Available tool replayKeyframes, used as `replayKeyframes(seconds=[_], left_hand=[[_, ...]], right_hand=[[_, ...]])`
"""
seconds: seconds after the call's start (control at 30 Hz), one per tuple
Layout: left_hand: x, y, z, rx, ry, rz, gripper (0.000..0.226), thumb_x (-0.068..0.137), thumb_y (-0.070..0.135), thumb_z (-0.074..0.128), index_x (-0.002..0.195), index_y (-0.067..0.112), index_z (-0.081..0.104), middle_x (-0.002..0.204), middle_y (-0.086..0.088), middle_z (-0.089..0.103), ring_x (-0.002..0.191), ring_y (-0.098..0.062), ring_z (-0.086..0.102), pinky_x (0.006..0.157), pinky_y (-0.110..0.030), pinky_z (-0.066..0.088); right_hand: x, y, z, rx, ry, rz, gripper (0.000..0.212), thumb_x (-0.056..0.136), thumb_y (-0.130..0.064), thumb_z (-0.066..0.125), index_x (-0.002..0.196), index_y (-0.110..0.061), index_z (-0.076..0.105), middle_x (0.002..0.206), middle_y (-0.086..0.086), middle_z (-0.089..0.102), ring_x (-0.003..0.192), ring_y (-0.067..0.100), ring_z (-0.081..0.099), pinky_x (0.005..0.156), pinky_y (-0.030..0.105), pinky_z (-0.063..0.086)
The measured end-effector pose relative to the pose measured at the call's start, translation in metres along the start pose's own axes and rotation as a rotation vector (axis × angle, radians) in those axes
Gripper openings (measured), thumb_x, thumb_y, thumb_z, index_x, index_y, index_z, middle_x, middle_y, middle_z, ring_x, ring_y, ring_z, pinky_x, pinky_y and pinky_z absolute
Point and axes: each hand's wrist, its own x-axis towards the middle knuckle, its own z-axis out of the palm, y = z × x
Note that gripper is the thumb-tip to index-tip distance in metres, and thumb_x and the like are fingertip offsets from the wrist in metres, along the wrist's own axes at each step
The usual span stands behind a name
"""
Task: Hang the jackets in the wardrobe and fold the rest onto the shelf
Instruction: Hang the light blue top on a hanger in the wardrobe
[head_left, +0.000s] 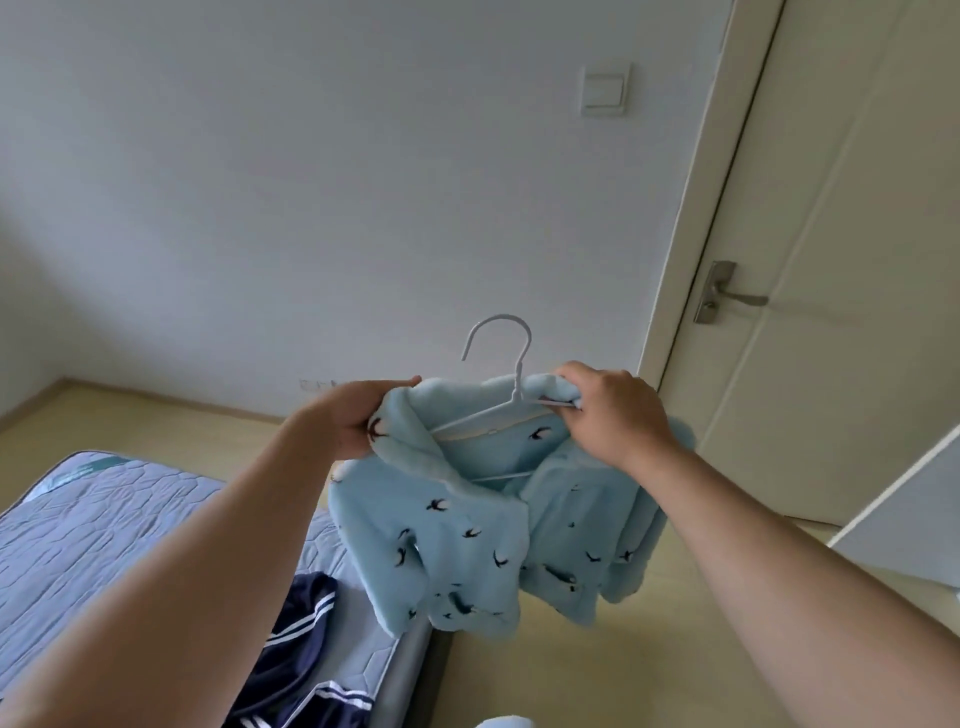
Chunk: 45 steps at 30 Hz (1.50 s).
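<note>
Two bare forearms reach in from the bottom corners and meet in the middle, where the left hand (358, 415) and right hand (613, 410) hold up a garment between them. Behind everything stands a plain white wall (311, 182), and to its right a closed cream door (831, 260). Pale wooden floor (597, 649) runs below both. At lower left lies a bare quilted mattress (104, 530), and on its near corner rests a crumpled navy garment (296, 654) with white stripes. A white panel (914, 509) slants in at the right edge; what it belongs to cannot be told. The jacket (467, 530), pale blue fleece dotted with small dark birds, hangs in the air above the mattress corner and the floor. Its collar is uppermost, its hem points down, its open front faces the camera, and its shoulder line runs across from one hand to the other. The left hand's fingers are curled into the fleece at the collar's left end. The right hand's fingers are closed over the opposite shoulder, where the hanger's arm ends. The white hanger (518, 374) sits inside the neck opening, its bar lying along the shoulders and rising slightly toward the right, its hook standing upright with the open side to the left. A metal lever handle (727, 293) sits on the door, and a white light switch (605, 91) on the wall above.
</note>
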Motion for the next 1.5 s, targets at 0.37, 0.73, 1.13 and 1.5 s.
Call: replayKeyframes(seconds=[0.37, 0.73, 1.13, 1.5], left_hand=[[0.055, 0.037, 0.173, 1.236, 0.154, 0.639, 0.070, 0.067, 0.079, 0.062, 0.128, 0.046, 0.058, 0.128, 0.016, 0.062, 0.118, -0.011, 0.055, 0.101, -0.037, 0.046], [0.149, 0.037, 0.298, 1.804, -0.043, 0.666, 0.016, 0.093, 0.040, 0.060, 0.095, 0.025, 0.056, 0.090, 0.004, 0.058, 0.083, -0.022, 0.057, 0.069, -0.033, 0.049], [0.229, 0.035, 0.453, 1.828, -0.441, 1.168, 0.020, 0.101, 0.046, 0.049, 0.099, 0.026, 0.051, 0.100, -0.001, 0.062, 0.083, -0.024, 0.056, 0.070, -0.032, 0.037], [0.219, 0.024, 0.574, 1.612, -0.952, 1.534, 0.028, 0.101, 0.037, 0.053, 0.122, 0.022, 0.062, 0.121, -0.001, 0.064, 0.115, -0.025, 0.059, 0.089, -0.034, 0.046]], right_hand=[[-0.013, 0.124, -0.053, -0.175, 0.062, 0.232, 0.024, 0.090, -0.038, 0.068, 0.096, -0.019, 0.055, 0.084, -0.001, 0.062, 0.072, 0.031, 0.059, 0.056, 0.032, 0.034], [-0.055, 0.207, -0.086, -0.317, 0.060, 0.621, 0.022, 0.086, -0.027, 0.063, 0.084, -0.021, 0.042, 0.077, 0.001, 0.056, 0.065, 0.032, 0.052, 0.055, 0.031, 0.031], [-0.117, 0.254, -0.117, -0.464, 0.037, 1.104, 0.024, 0.096, -0.047, 0.056, 0.100, -0.026, 0.045, 0.095, 0.000, 0.064, 0.085, 0.027, 0.064, 0.063, 0.033, 0.047], [-0.158, 0.235, -0.171, -0.599, -0.094, 1.478, 0.026, 0.096, -0.027, 0.051, 0.121, -0.026, 0.049, 0.098, 0.003, 0.064, 0.081, 0.029, 0.060, 0.063, 0.035, 0.045]])
